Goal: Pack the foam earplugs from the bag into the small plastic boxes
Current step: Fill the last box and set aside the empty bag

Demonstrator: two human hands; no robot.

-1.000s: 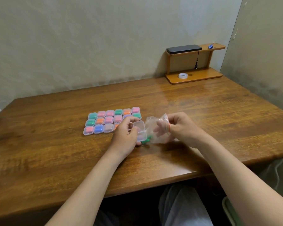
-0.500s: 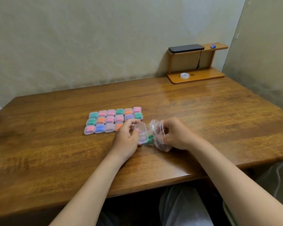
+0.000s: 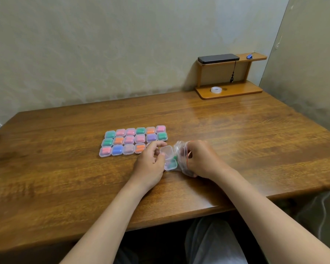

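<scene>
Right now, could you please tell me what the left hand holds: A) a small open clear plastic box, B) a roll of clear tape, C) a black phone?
A: the left hand grips the small open clear plastic box, lid raised, beside the clear plastic bag in the right hand.

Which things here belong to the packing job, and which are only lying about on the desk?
Job: open box, held by left hand; plastic bag, gripped by right hand; green earplugs; filled boxes in rows.
Lying about: tape roll; black device; blue clip; wooden shelf.
</scene>
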